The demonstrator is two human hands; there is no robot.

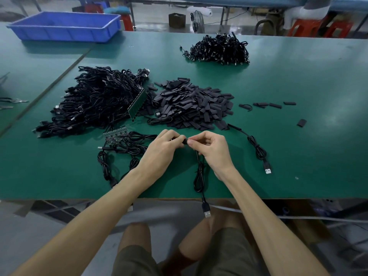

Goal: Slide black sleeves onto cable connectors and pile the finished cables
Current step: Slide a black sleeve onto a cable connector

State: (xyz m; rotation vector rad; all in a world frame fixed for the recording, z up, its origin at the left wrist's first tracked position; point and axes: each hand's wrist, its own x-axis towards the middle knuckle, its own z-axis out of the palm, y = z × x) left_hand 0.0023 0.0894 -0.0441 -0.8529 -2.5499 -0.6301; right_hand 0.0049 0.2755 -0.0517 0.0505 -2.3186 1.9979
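With left hand (163, 148) pinches a black sleeve (184, 140); with right hand (212, 148) grips the cable (199, 176) just beside it, both over the green worktop (298, 146). Lets the cable loop down past the near edge, plug (207, 213) hanging. Faces a heap of sleeves (191, 108), a big cable tangle (95, 102) left, a smaller cable pile (219, 49) farther back.
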